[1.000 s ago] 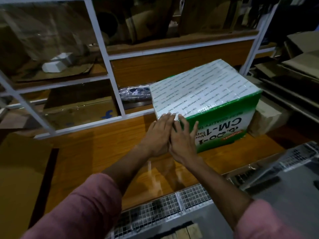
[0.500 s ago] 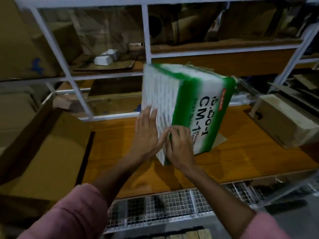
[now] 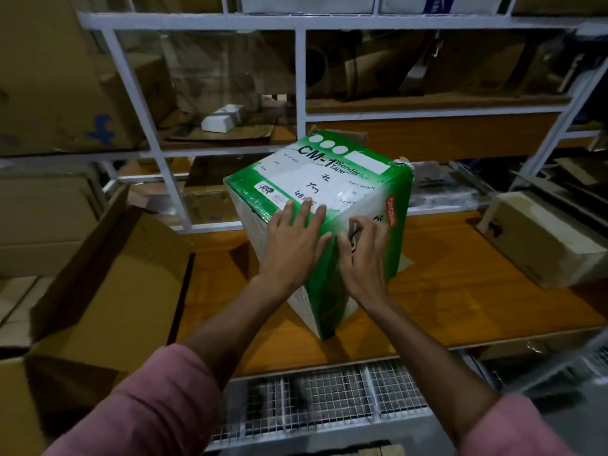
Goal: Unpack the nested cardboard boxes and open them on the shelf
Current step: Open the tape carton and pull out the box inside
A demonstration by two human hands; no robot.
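A green and white "CM-1 Wonder Tape" box (image 3: 329, 179) wrapped in shiny plastic stands tilted on the wooden shelf (image 3: 460, 291), one corner toward me. My left hand (image 3: 292, 245) lies flat on its top near edge, fingers straight. My right hand (image 3: 365, 251) has its fingers curled at the box's near corner edge, picking at the wrap there. A large open brown cardboard box (image 3: 108, 291) sits at the left with its flaps up.
A small brown box (image 3: 539, 238) lies on the shelf at right. A white metal rack frame (image 3: 299, 103) stands behind, with cardboard and a white packet (image 3: 223, 118) on the upper shelves. Wire mesh (image 3: 329, 399) lies below the shelf edge.
The green box has been turned over from lying on its side to standing on end, with a labelled face now up. Both hands stayed on its near corner.
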